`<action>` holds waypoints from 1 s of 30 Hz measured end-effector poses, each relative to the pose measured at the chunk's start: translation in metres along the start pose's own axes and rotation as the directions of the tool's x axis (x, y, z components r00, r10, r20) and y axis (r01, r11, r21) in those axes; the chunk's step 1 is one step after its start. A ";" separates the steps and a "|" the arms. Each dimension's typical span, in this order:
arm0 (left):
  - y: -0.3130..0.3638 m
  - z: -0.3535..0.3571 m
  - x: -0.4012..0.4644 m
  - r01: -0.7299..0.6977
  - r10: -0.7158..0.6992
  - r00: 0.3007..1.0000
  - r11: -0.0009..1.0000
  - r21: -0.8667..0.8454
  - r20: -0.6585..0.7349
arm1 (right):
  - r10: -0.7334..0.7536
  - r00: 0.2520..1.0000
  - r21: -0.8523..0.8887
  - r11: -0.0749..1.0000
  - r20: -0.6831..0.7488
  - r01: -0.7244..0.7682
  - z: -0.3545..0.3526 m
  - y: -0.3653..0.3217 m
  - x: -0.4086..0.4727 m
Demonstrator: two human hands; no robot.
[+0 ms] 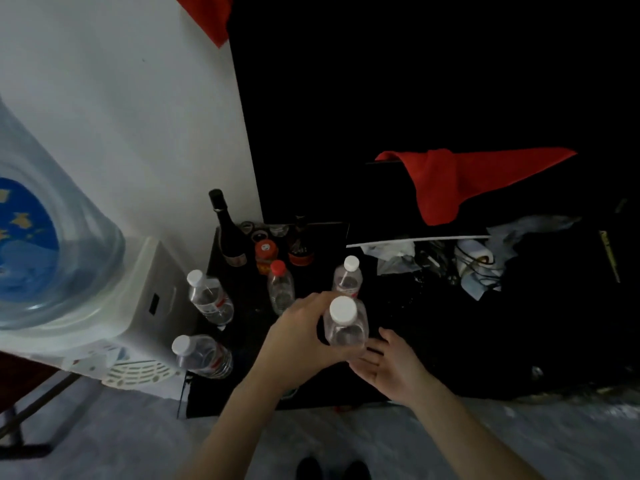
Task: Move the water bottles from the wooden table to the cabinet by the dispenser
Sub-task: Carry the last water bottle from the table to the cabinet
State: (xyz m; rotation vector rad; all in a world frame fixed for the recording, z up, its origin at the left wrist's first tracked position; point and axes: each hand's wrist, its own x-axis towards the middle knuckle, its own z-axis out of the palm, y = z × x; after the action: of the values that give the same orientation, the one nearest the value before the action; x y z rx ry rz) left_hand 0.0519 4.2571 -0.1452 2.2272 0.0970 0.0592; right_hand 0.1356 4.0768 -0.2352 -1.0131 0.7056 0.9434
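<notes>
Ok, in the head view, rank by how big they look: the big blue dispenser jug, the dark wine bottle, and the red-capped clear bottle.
1. Big blue dispenser jug, by far the largest.
2. Dark glass wine bottle.
3. Red-capped clear plastic bottle.
The last two stand at nearly the same distance, so their order seems reliable.

Clear plastic water bottles stand on a black cabinet top [311, 386]: one with a white cap [343, 309], another white-capped with a red-and-white label [211, 299], a third topped by a red cap [278, 267]. A dark wine bottle [228, 233] rises behind. The white dispenser [138, 306] carries a pale blue jug [52, 244] with a deep blue, gold-flecked label. A red cloth [450, 181] drapes over black.
</notes>
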 end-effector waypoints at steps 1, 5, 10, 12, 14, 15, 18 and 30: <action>-0.005 0.006 0.002 0.018 -0.018 1.000 1.000 0.005 0.009 | 0.013 1.000 0.006 1.000 -0.016 -0.013 -0.004 0.002 0.010; -0.020 0.026 0.006 0.087 -0.086 0.996 0.994 0.068 -0.018 | 0.067 0.997 0.002 0.998 -0.040 -0.067 -0.016 0.008 0.045; -0.038 0.051 0.017 0.162 -0.161 0.987 0.981 0.105 -0.018 | 0.115 0.993 -0.033 0.993 -0.028 -0.115 -0.018 0.013 0.076; -0.045 0.063 0.022 0.190 -0.188 0.982 0.976 0.104 -0.029 | 0.113 0.993 -0.060 0.992 -0.032 -0.115 -0.019 0.010 0.087; -0.051 0.077 0.027 0.224 -0.220 0.975 0.967 0.123 -0.044 | 0.110 0.994 -0.080 0.991 -0.020 -0.111 -0.019 0.007 0.095; -0.053 0.084 0.031 0.240 -0.236 0.971 0.962 0.133 -0.047 | 0.112 0.994 -0.085 0.990 -0.002 -0.111 -0.021 0.006 0.098; -0.057 0.103 0.040 0.282 -0.281 0.959 0.951 0.129 -0.029 | 0.110 0.993 -0.132 0.986 0.040 -0.104 -0.028 0.005 0.106; -0.074 0.132 0.065 0.332 -0.338 0.940 0.936 0.120 0.042 | 0.110 0.993 -0.204 0.972 -0.031 -0.114 -0.047 -0.018 0.104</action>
State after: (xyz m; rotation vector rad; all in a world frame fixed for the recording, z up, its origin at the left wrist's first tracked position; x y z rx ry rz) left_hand 0.1234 4.2042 -0.2837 2.2905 0.4551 -0.2072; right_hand 0.1936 4.0623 -0.3340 -1.1743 0.6971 1.1240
